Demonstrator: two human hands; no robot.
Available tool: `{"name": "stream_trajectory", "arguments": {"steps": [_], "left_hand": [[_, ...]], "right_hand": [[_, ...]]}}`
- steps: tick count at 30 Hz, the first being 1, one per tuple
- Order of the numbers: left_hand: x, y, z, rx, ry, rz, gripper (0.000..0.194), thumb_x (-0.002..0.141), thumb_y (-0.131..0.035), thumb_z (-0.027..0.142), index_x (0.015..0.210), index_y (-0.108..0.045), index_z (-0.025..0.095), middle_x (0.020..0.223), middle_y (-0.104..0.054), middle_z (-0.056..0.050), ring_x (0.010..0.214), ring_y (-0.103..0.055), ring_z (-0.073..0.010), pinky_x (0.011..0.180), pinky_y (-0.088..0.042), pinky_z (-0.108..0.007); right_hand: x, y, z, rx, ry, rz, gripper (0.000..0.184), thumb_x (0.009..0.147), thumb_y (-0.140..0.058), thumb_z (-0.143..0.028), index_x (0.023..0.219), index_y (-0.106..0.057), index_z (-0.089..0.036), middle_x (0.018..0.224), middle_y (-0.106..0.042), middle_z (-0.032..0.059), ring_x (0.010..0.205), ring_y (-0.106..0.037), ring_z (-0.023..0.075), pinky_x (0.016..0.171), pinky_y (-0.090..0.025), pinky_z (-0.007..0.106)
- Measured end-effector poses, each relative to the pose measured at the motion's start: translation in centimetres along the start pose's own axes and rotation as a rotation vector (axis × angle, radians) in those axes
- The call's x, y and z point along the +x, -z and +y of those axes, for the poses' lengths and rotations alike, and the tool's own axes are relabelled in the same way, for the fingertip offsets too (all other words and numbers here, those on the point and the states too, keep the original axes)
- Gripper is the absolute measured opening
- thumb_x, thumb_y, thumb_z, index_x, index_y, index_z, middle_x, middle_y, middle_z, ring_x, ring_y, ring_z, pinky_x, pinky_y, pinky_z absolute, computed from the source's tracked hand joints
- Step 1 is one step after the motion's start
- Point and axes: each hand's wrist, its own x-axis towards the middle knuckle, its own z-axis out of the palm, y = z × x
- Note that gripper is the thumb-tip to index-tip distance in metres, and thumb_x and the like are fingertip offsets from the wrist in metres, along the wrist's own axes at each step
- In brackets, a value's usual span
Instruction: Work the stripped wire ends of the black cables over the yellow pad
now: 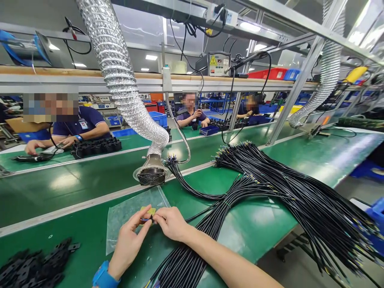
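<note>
My left hand (129, 240) and my right hand (171, 223) meet over a clear plastic bag (126, 216) on the green bench. Both pinch the end of a thin black cable (149, 219) with coloured wire tips, held between thumbs and forefingers. A small yellow piece (151, 210) lies on the bag just behind the fingers. A bundle of black cables (192, 256) runs under my right forearm. My left wrist wears a blue band (103, 277).
A large heap of black cables (300, 192) covers the bench to the right. Black plastic parts (33, 266) lie at the lower left. A silver fume duct with a fan mouth (151, 174) hangs ahead. Three seated people work across the green conveyor (75, 184).
</note>
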Motion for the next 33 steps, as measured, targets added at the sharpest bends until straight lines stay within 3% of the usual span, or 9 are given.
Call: {"name": "stream_trajectory", "arguments": {"steps": [6,11,16,23,33], "left_hand": [[0.9,0.4,0.4,-0.166,0.13,0.044,0.068,0.069,-0.073,0.054,0.122,-0.059,0.015,0.087,-0.07,-0.007,0.086,-0.069,-0.0219,0.082,-0.059,-0.036],[0.9,0.4,0.6,-0.174,0.143,0.057,0.072,0.066,-0.075,0.053,0.125,-0.057,0.016,0.083,-0.069,-0.005,0.083,-0.068,-0.0215,0.082,-0.058,-0.037],[0.3,0.0,0.6,-0.184,0.124,0.007,0.063,0.07,-0.074,0.046,0.124,-0.058,0.016,0.086,-0.068,-0.005,0.084,-0.067,-0.0197,0.086,-0.056,-0.037],[-0.3,-0.5,1.1,-0.212,0.104,0.002,0.05,0.074,-0.073,0.033,0.12,-0.062,0.018,0.087,-0.069,-0.003,0.084,-0.066,-0.0162,0.087,-0.052,-0.03],[0.6,-0.4,1.6,-0.444,0.131,0.056,0.065,0.066,-0.08,0.021,0.126,-0.055,0.016,0.098,-0.068,-0.006,0.084,-0.065,-0.0157,0.078,-0.051,-0.028]], "right_hand": [[0.2,0.0,-0.1,0.026,-0.084,0.097,0.014,0.094,-0.058,-0.029,0.095,-0.07,-0.021,0.084,-0.07,0.0001,0.071,-0.062,0.0117,0.065,-0.042,0.021],[0.0,0.2,0.0,-0.056,0.004,0.072,0.018,0.096,-0.053,-0.024,0.087,-0.068,-0.021,0.076,-0.066,-0.0005,0.07,-0.06,0.0116,0.064,-0.041,0.022],[-0.3,0.5,0.0,-0.105,0.054,0.017,0.02,0.094,-0.051,-0.019,0.08,-0.066,-0.019,0.074,-0.064,-0.0006,0.067,-0.059,0.0118,0.06,-0.038,0.022],[-0.1,0.4,0.1,0.06,0.022,-0.033,0.024,0.094,-0.048,-0.017,0.077,-0.065,-0.02,0.077,-0.068,-0.0001,0.069,-0.061,0.012,0.065,-0.042,0.021],[0.3,0.0,0.4,0.17,0.061,0.17,0.024,0.097,-0.046,-0.027,0.088,-0.066,-0.018,0.083,-0.068,0.0052,0.075,-0.064,0.0155,0.07,-0.047,0.024]]}}
